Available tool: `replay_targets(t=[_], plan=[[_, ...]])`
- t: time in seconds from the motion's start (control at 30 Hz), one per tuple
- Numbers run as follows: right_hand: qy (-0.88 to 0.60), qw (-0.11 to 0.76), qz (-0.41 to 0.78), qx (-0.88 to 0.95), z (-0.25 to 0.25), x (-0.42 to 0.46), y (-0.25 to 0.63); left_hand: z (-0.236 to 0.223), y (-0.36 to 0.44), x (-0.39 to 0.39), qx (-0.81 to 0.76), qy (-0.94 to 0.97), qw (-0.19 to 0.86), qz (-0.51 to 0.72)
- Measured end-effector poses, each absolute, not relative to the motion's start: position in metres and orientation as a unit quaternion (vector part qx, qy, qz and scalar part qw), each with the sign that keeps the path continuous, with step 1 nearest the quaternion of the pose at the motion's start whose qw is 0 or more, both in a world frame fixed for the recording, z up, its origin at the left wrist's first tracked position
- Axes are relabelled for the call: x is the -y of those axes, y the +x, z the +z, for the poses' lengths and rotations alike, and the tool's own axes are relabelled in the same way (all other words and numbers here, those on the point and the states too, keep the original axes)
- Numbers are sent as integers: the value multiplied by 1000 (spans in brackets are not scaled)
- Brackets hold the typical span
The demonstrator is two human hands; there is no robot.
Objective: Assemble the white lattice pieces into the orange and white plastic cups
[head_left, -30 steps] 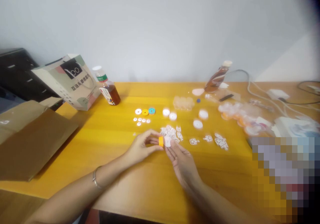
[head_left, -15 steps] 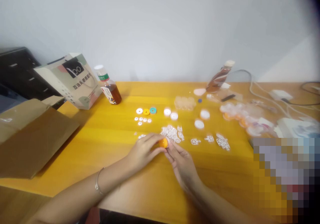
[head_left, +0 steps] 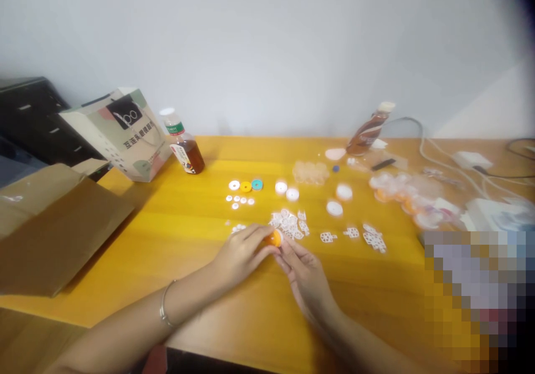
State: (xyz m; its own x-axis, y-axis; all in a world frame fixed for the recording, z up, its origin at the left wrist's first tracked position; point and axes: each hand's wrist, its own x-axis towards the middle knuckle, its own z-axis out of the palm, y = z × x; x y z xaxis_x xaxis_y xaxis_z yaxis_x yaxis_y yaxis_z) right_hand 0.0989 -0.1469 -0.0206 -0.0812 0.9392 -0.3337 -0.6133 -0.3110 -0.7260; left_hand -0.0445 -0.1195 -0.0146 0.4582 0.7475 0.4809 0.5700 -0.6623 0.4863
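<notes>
Between both hands is a small round orange piece (head_left: 274, 238) with a whitish right side; its exact kind is not clear. My left hand (head_left: 240, 254) grips it from the left between thumb and fingers. From the right, the fingertips of my right hand (head_left: 307, 273) pinch its whitish side. Just behind the hands lies a pile of white cut-out plastic pieces (head_left: 286, 222). Several small white discs (head_left: 238, 228) sit beyond my left hand, partly hidden by it. Farther back are a white, a yellow (head_left: 246, 187) and a teal ring (head_left: 257, 184).
An open cardboard box (head_left: 62, 234), a paper bag (head_left: 134, 140) and a drink bottle (head_left: 186, 148) stand at left. At the back right are a tilted cola bottle (head_left: 365, 133), clear plastic packaging (head_left: 401, 193) and cables (head_left: 443, 159). White round pieces (head_left: 334, 208) lie mid-table.
The orange piece has turned slightly between my fingers, showing more of its whitish side. Both hands stay almost in place; the whole view has shifted a little.
</notes>
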Motion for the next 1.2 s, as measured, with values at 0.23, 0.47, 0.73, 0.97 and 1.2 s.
replay_targets(t=[0.23, 0.47, 0.73, 0.97, 1.2], plan=[[-408, 551, 694, 219, -21, 148, 100, -12, -43, 121, -381, 849, 126, 344], [-422, 554, 682, 223, -19, 150, 100, -11, -44, 122, -364, 860, 120, 337], [-428, 558, 669, 239, -25, 153, 101, -11, -45, 122, -355, 855, 134, 353], [-426, 558, 662, 263, -28, 153, 101, -12, -45, 122, -364, 851, 141, 352], [-440, 548, 665, 252, -26, 153, 102, -11, -47, 122, -352, 876, 133, 300]])
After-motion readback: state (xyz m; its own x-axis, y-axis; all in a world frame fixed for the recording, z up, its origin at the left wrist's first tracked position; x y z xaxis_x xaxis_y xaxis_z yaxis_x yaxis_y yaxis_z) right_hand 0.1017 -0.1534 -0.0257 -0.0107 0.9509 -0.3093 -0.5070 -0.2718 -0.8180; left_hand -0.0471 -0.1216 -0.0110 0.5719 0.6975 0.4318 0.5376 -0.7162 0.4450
